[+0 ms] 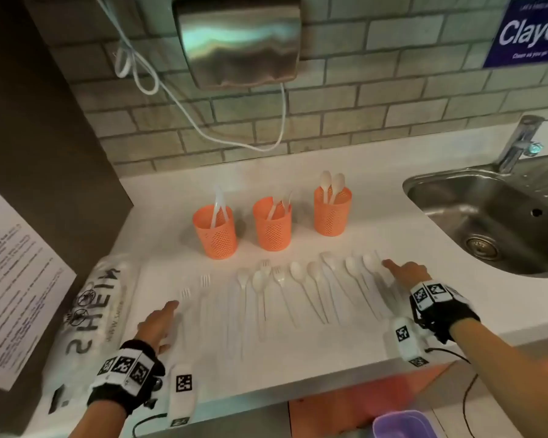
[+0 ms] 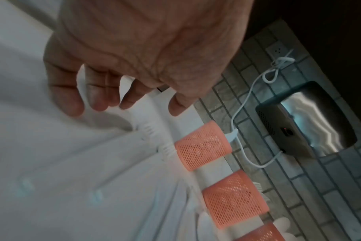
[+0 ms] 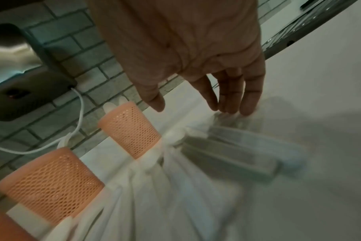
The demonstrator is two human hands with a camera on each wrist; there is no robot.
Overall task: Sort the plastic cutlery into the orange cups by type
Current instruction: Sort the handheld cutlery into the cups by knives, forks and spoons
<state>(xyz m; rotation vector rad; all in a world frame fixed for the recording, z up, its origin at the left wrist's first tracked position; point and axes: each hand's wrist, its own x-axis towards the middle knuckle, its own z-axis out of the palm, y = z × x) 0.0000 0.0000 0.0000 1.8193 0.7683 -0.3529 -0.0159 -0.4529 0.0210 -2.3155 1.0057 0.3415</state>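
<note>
Three orange mesh cups stand in a row on the white counter: the left cup (image 1: 215, 231) holds knives, the middle cup (image 1: 272, 224) forks, the right cup (image 1: 332, 211) two spoons. Several white forks and spoons (image 1: 260, 286) lie side by side in front of them. My left hand (image 1: 159, 322) hovers open just left of the leftmost fork (image 1: 185, 294), fingers spread (image 2: 72, 104). My right hand (image 1: 404, 275) is open at the row's right end, fingertips (image 3: 245, 109) touching down beside the rightmost spoon (image 1: 370, 262). Neither hand holds anything.
A steel sink (image 1: 487, 216) with a tap (image 1: 519, 143) lies to the right. A printed plastic bag (image 1: 98, 308) sits at the counter's left. A hand dryer (image 1: 238, 39) and white cable (image 1: 203, 128) hang on the brick wall. A purple tub (image 1: 402, 425) stands below the counter edge.
</note>
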